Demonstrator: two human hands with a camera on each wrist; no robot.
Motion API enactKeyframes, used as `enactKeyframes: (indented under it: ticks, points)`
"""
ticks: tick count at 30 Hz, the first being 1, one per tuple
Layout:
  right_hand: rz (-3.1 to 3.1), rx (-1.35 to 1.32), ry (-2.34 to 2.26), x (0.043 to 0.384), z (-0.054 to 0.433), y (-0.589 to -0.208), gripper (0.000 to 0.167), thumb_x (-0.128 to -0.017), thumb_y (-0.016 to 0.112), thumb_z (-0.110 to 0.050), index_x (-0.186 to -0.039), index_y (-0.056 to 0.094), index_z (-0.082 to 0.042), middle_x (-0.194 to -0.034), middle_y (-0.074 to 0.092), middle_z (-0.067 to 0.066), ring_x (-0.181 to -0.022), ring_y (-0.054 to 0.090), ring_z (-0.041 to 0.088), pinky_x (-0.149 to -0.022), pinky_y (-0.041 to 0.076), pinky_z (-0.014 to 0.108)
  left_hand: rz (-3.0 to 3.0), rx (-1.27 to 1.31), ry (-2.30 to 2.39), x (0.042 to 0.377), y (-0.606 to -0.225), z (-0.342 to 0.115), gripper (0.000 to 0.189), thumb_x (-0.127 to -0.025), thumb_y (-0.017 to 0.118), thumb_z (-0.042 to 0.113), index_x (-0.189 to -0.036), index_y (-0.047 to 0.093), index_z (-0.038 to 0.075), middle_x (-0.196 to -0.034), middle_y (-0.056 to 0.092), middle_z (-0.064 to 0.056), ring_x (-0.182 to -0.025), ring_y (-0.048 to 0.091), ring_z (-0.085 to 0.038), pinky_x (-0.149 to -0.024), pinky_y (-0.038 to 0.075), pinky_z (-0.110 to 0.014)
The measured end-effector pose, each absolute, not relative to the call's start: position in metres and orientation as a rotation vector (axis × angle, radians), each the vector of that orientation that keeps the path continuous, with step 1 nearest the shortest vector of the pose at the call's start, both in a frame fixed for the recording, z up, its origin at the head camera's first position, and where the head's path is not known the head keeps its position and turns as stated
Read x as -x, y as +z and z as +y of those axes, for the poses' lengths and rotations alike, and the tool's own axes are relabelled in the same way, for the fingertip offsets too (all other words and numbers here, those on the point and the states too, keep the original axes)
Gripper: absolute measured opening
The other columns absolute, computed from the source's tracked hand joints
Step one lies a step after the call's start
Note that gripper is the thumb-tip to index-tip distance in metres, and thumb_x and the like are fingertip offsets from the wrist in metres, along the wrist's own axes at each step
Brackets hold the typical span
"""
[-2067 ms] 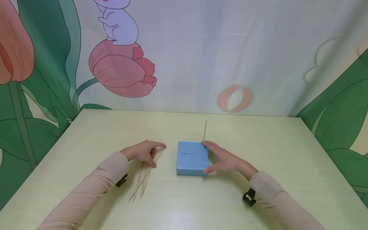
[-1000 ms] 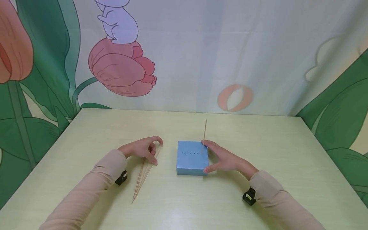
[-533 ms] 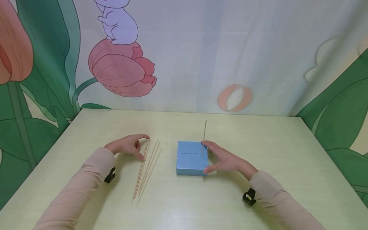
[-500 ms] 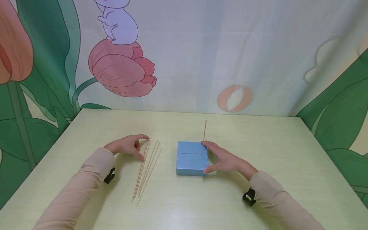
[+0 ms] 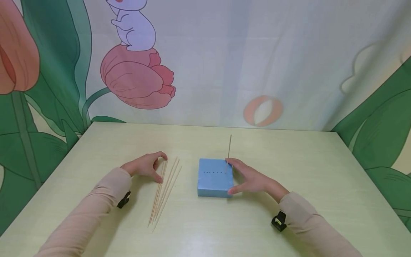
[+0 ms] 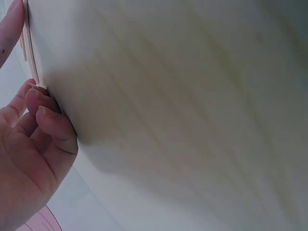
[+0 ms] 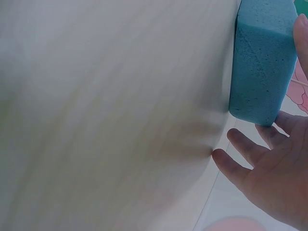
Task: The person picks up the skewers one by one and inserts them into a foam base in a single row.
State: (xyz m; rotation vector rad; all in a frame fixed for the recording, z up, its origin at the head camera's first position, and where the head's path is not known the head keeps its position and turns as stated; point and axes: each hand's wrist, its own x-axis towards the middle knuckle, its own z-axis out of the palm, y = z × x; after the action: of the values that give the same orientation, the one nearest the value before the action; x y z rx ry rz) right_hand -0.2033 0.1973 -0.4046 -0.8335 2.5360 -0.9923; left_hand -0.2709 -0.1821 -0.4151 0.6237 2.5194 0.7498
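One stick stood, the rest lying loose. The standing stick [image 5: 229,150] is seen just right of centre, nearly upright, its foot set in the top of the blue block [image 5: 214,185] near the right end of the row of holes [image 5: 213,172]. To the left of that foot, the small dark holes are seen with nothing in them. The loose sticks [image 5: 160,201] are spread lengthwise in a narrow fan on the pale table [image 5: 257,221], left of centre in the head view, well apart from the block.

From this layout the work is judged to be at an early stage: one place filled, several unfilled, several sticks unplaced.

Left hand [image 5: 146,166]: placed at the upper ends of the leftmost sticks. Thumb and index finger are held apart in an arch, the other fingers curled in. Whether a stick is pinched cannot be told; in the left wrist view the sticks are seen only at the upper left edge.

Right hand [image 5: 252,178]: the block is held at its right side, thumb at the near corner, index finger at the far corner, the block apparently being steadied. In the right wrist view, two lower fingers are spread clear of it.
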Motion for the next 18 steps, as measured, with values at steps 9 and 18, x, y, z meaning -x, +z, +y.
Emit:
enactKeyframes:
  ticks: [9, 18]
  points:
    - [2.542, 0.829, -0.982, 0.2034, 0.1972, -0.4045, 0.102, -0.069, 0.078, -0.038, -0.144, 0.017, -0.005, -0.148, 0.017, 0.015, -0.134, 0.017, 0.031, -0.106, 0.02, 0.049, 2.497, -0.594, 0.747, 0.2707, -0.4116, -0.1804, 0.074, -0.062, 0.084, 0.019, -0.119, 0.039, 0.003, -0.07, 0.044, -0.004, -0.063, 0.041, -0.016, -0.061, 0.034, -0.028]
    - [2.543, 0.828, -0.99, 0.2037, 0.197, -0.4056, 0.102, -0.069, 0.078, -0.038, -0.144, 0.018, -0.005, -0.148, 0.017, 0.015, -0.134, 0.017, 0.031, -0.106, 0.019, 0.049, 2.443, -0.586, 0.843, 0.2706, -0.4115, -0.1845, 0.073, -0.064, 0.082, 0.014, -0.116, 0.033, 0.001, -0.074, 0.041, -0.005, -0.066, 0.039, -0.018, -0.063, 0.032, -0.028]
